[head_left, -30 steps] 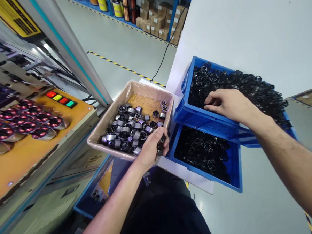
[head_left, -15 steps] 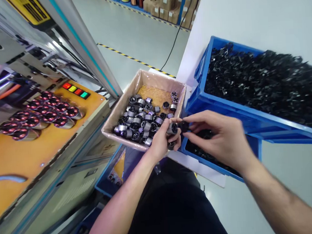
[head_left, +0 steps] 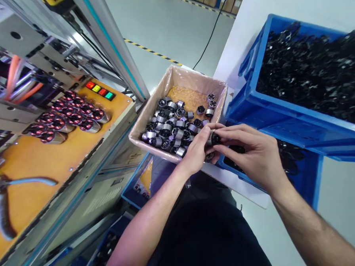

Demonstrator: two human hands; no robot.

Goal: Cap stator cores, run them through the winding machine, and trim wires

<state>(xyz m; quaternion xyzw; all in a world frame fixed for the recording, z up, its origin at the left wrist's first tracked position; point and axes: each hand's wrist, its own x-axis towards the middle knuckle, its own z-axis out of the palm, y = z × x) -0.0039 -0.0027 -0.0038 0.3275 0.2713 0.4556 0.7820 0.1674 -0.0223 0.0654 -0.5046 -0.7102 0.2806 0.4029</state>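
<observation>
My left hand (head_left: 196, 151) is closed around a motor stator core (head_left: 209, 140), a short grey metal cylinder, just past the near right corner of the lined box. A second dark round piece (head_left: 209, 156) shows lower among the left fingers. My right hand (head_left: 257, 154) pinches a small black plastic end piece (head_left: 216, 138) against the core's right end. Fingertips partly hide it, so how far it is seated is unclear. Loose stator cores (head_left: 167, 127), grey with black ends, lie heaped in the box (head_left: 153, 153) beside my left hand.
A blue crate (head_left: 283, 107) heaped with black plastic parts (head_left: 317, 70) stands at right, above another blue bin (head_left: 315, 177). Left, an orange machine table (head_left: 77, 154) carries copper-wound stators (head_left: 66, 115), pliers (head_left: 25, 182) and coloured buttons (head_left: 100, 90).
My right hand has brought the black end piece from just beside the core up against it. The view has shifted left, bringing the pliers fully into sight.
</observation>
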